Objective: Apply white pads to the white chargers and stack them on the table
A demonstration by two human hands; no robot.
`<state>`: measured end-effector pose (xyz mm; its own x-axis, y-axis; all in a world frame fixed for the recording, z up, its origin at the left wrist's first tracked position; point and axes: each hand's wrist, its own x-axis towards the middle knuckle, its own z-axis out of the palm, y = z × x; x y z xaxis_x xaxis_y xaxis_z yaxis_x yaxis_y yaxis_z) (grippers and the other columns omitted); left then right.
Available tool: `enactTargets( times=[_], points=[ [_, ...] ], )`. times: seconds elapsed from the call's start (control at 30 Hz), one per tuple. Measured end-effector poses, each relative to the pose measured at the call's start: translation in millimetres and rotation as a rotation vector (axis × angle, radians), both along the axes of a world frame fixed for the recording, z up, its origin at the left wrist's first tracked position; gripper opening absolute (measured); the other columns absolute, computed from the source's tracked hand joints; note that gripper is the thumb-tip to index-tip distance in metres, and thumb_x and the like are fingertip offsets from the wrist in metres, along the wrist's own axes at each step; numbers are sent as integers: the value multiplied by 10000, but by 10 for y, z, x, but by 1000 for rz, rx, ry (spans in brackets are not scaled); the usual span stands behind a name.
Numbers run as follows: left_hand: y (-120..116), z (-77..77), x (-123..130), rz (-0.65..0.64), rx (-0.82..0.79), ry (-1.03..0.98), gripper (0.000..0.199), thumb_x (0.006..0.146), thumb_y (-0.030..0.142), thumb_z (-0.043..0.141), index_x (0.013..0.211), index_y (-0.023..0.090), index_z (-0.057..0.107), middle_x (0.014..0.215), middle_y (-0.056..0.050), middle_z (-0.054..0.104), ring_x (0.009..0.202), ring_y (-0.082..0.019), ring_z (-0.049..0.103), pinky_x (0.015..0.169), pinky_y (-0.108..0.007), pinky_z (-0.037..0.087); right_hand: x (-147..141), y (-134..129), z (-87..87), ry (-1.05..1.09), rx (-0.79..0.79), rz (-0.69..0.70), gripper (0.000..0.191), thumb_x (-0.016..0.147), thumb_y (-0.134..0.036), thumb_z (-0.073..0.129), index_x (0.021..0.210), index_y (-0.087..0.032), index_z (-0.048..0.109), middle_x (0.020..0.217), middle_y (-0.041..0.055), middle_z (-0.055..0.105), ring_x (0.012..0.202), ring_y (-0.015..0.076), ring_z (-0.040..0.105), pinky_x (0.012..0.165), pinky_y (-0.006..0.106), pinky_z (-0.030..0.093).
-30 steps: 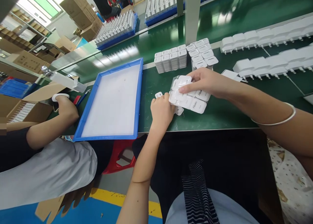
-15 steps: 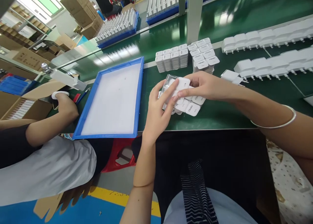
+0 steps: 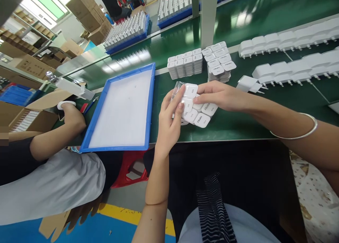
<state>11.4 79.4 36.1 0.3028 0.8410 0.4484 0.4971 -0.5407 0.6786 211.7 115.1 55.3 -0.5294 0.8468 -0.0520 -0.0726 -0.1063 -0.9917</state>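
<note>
My left hand point(image 3: 169, 114) is closed round several white rounded-square plastic covers point(image 3: 191, 90), each with a small slot; its thumb lies over them. Clear plastic point(image 3: 178, 86) shows at their upper left, by my fingers. From the right, my right hand point(image 3: 215, 95) grips the edge of these covers between thumb and fingers. Just beneath, more printed white covers point(image 3: 202, 120) lie in a group low over the green bench. The undersides of the held pieces are hidden, so I cannot tell how thick the bundle is.
Behind my hands stand two stacks of covers, a left stack point(image 3: 184, 65) and a right stack point(image 3: 219, 61). White plug adapters point(image 3: 283, 73) line the right side. A blue-rimmed tray point(image 3: 152, 105) lies left, beside a co-worker's arm point(image 3: 59, 124). A post point(image 3: 208, 18) rises behind.
Both hands have shifted slightly left with the covers. My left fingers have drawn back a little, so more of the held covers shows.
</note>
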Motion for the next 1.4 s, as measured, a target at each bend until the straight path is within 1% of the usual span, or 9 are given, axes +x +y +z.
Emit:
enactTargets(
  times=[0.13, 0.2, 0.3, 0.4, 0.53, 0.7, 1.13, 1.27, 1.4],
  points=[
    [-12, -47, -4, 105, 50, 76, 407, 1047, 431, 407, 1433, 421, 536, 1643, -14, 295, 1546, -270, 286, 1263, -510, 297, 0, 3, -34, -13, 40, -12, 235, 878, -133, 645, 644, -157, 645, 623, 19, 638, 533, 108, 581, 465, 222, 413],
    [-13, -63, 16, 159, 134, 132, 397, 1045, 402, 423, 1423, 441, 539, 1626, -26, 281, 1541, -280, 269, 1249, -542, 291, -5, -1, -44, -21, 75, -20, 245, 891, -126, 609, 648, -155, 629, 608, 9, 609, 519, 93, 546, 449, 215, 382],
    [-18, -73, 81, 301, 360, 197, 346, 1023, 336, 509, 1346, 360, 632, 1433, -113, 465, 1381, -286, 441, 1147, -529, 394, -23, -13, -39, -44, 150, -45, 236, 896, -105, 564, 669, -154, 605, 595, -13, 558, 503, 76, 486, 445, 211, 346],
    [-47, -61, 161, 333, 506, 181, 285, 1004, 230, 546, 1248, 205, 690, 1141, -128, 620, 1094, -222, 591, 965, -409, 512, -43, -36, -26, -98, 256, -80, 263, 897, -95, 534, 643, -164, 531, 593, -27, 512, 518, 73, 454, 470, 215, 333],
    [-110, -2, 206, 292, 429, 163, 266, 959, 231, 615, 1195, 138, 696, 1000, -94, 651, 942, -183, 636, 833, -326, 550, -70, -80, -26, -220, 412, -154, 341, 879, -98, 547, 580, -182, 404, 558, -58, 378, 509, 62, 329, 471, 237, 246],
    [-134, 59, 205, 282, 309, 192, 235, 918, 218, 644, 1132, 167, 725, 961, -63, 689, 835, -156, 662, 768, -286, 554, -108, -126, -38, -307, 484, -175, 268, 868, -141, 550, 607, -172, 495, 571, -51, 430, 546, 80, 368, 516, 266, 247],
    [-19, -158, 365, 347, 462, 142, 262, 984, 233, 494, 1054, 139, 728, 994, -104, 798, 874, -189, 755, 752, -308, 601, -177, -156, -102, -327, 471, -347, 317, 828, -162, 526, 569, -198, 348, 560, -43, 357, 550, 89, 303, 519, 296, 217],
    [-6, -162, 383, 382, 447, 54, 227, 963, 223, 533, 1041, 144, 732, 983, -82, 802, 848, -177, 761, 754, -286, 609, -180, -153, -97, -345, 457, -380, 349, 831, -139, 525, 564, -199, 309, 558, -42, 326, 549, 89, 280, 519, 301, 201],
    [23, -148, 366, 434, 388, 43, 226, 973, 227, 506, 1062, 167, 706, 933, -46, 792, 745, -145, 738, 708, -260, 585, -170, -129, -88, -380, 426, -358, 330, 832, -128, 534, 565, -191, 350, 562, -35, 371, 554, 91, 316, 520, 298, 208]
  ],
)
